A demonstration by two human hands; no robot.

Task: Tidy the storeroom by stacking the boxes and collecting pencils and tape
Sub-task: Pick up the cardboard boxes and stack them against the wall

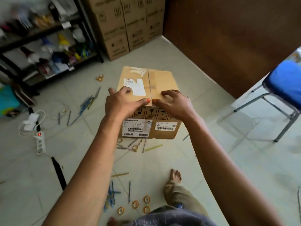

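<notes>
A pale tiled floor fills most of the frame, and a brown wall takes up the upper right. Stacked cardboard cartons are seen at the top centre, against the wall. A black shelf rack, blurred and loaded with mixed items, occupies the upper left. A chair with a blue seat and grey metal legs stands at the right edge.

At the centre of the frame a cardboard box is seen, its flaps closed and white labels stuck on its top and near side. Whether it rests on the floor or is lifted cannot be told. The left hand is laid over the near top edge on the left, fingers bent onto the top by the white label. The right hand is laid over the same edge on the right, fingers arched onto the top. The two thumbs lie along the edge and nearly meet at the centre seam. No closed grip around the box is shown.

A white power strip with a lit red switch lies at the left. Pencils are scattered left of the box, and more pencils lie below it and at the lower centre. Four tape rolls lie grouped at the bottom centre, near a bare foot.
</notes>
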